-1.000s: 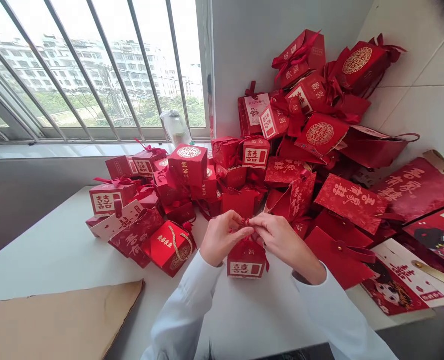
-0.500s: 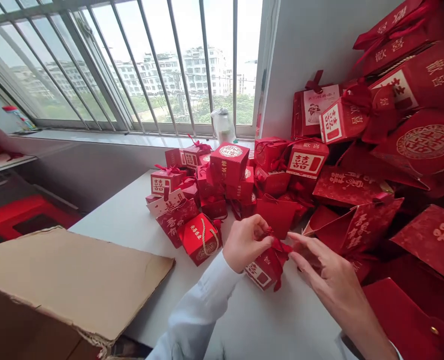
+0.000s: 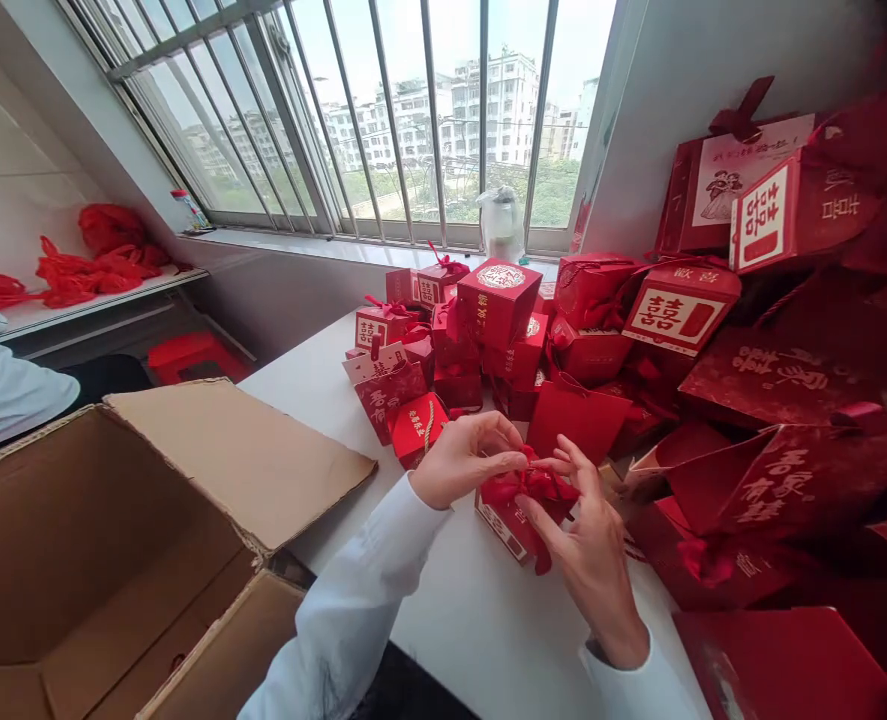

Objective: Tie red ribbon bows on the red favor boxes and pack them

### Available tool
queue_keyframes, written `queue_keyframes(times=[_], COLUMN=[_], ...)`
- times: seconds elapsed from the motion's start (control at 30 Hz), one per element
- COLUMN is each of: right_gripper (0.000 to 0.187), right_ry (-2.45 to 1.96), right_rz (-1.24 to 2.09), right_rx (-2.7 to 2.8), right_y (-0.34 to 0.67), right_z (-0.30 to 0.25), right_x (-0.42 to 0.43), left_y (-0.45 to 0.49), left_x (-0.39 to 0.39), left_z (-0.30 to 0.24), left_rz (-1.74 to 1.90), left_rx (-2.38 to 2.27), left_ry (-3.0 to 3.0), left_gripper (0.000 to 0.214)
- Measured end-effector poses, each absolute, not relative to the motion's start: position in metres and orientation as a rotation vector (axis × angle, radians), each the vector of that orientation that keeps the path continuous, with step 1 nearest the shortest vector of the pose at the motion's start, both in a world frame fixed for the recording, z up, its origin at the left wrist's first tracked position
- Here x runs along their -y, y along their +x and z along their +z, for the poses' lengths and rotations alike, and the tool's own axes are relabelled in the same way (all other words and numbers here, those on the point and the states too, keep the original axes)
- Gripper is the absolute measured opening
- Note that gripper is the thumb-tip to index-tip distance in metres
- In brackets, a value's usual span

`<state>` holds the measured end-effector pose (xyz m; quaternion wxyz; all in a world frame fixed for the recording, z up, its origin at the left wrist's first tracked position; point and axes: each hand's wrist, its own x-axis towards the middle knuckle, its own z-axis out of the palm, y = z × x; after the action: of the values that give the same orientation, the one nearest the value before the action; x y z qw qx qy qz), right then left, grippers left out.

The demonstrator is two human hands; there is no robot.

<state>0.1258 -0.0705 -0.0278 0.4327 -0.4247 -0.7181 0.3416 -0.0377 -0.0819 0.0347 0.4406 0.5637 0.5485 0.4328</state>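
A small red gift box point(image 3: 504, 525) with a white double-happiness label lies tilted on the white table point(image 3: 480, 610). A red ribbon bow point(image 3: 529, 486) sits on top of it. My left hand point(image 3: 465, 460) pinches one side of the ribbon between thumb and fingers. My right hand point(image 3: 584, 530) reaches the bow from the other side, with thumb and fingertips on the ribbon loops. The hands hide part of the box top.
An open cardboard carton point(image 3: 113, 540) stands at the table's left. Piled red gift boxes point(image 3: 499, 305) and red paper bags point(image 3: 795, 480) fill the back and right. A white-sleeved person point(image 3: 0, 390) is at far left, beyond the carton, below a shelf of red cloth point(image 3: 90, 265).
The view has swung left, showing more of the carton. My right hand has come back from beside the box onto the ribbon, and the ribbon now forms a fuller bow.
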Motion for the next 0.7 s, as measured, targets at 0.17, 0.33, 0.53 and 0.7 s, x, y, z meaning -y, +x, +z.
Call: queue_keyframes(times=[0.17, 0.33, 0.53, 0.7], right_gripper=[0.031, 0.023, 0.032, 0.080], right_ry=[-1.038, -0.980, -1.092, -1.193], right_rz=[0.789, 0.541, 0.601, 1.074], right_rx=[1.897, 2.163, 2.089, 1.935], right_y=[0.161, 0.216, 0.211, 0.180], right_z=[-0.027, -0.073, -0.101, -0.123], right_x=[0.074, 0.084, 0.095, 0.093], left_y=[-0.060, -0.076, -0.053, -0.050], left_x=[0.082, 0.075, 0.089, 0.103], left_z=[0.034, 0.034, 0.020, -0.054], left_rz=[0.987, 0.739, 0.734, 1.137], left_rx=[-1.705, -2.345, -1.647, -1.301], left_ry=[1.535, 1.659, 1.895, 1.363], left_gripper=[0.016, 0.015, 0.047, 0.108])
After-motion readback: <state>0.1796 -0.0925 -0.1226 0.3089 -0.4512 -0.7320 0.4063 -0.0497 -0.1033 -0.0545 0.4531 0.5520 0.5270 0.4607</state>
